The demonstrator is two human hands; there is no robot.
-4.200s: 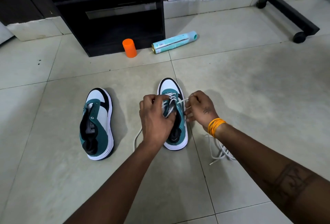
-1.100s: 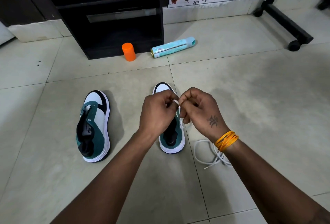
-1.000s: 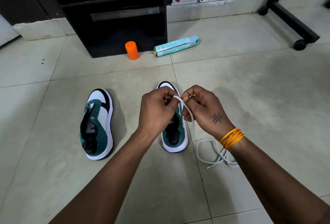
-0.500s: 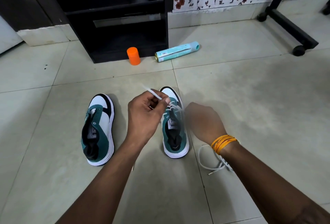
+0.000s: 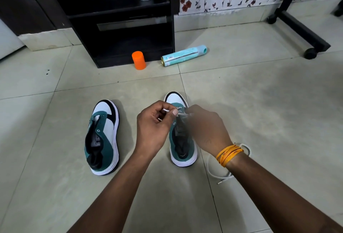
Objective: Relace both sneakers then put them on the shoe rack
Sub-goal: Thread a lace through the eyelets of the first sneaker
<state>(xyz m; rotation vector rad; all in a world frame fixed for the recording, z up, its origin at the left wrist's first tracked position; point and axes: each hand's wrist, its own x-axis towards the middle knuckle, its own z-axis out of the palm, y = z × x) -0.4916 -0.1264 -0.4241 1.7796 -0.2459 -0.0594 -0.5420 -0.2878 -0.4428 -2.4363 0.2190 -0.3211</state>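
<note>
The floor (image 5: 259,114) is smooth glazed tile with a dull sheen. Both sneakers (image 5: 103,136) pair matt, suede-like teal panels with smoother white ones — leather or synthetic, hard to say. The white lace (image 5: 225,176) looks woven. The orange cap (image 5: 138,60) is glossy plastic, the spray can (image 5: 182,56) likely metal, and the shoe rack (image 5: 130,23) dark, faintly shiny laminate.

left hand (image 5: 154,127) pinching, right hand (image 5: 207,128) blurred, curled
</note>
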